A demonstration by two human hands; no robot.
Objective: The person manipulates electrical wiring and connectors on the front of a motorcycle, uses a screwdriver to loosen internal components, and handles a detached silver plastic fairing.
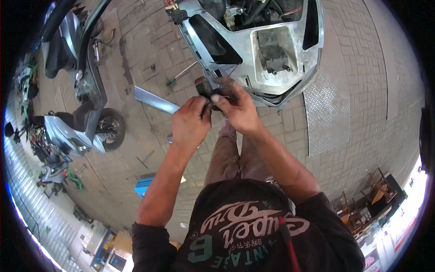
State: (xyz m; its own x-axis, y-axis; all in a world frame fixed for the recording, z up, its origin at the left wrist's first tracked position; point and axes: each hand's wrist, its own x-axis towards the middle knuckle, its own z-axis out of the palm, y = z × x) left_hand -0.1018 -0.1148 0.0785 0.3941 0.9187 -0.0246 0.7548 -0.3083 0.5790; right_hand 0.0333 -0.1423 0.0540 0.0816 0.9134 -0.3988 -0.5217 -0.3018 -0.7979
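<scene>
My left hand (191, 121) and my right hand (241, 111) meet in front of my legs, fingers pinched. Between them is a dark oblong part (204, 87) with a reddish upper end. Its exact kind does not show, and the fingers cover its lower end. Just beyond my right hand stands the silver-white body of a scooter (248, 68), its outer shell partly off and dark parts bare at the top. My right fingertips overlap its near left corner; I cannot tell whether they touch it.
A screwdriver (171, 81) with a green handle and a silver-blue trim panel (155, 99) lie on the brick paving, left of the body. At right is a ridged metal plate (330, 106). Another scooter (90, 90) stands far left. A blue box (143, 186) sits beside my left forearm.
</scene>
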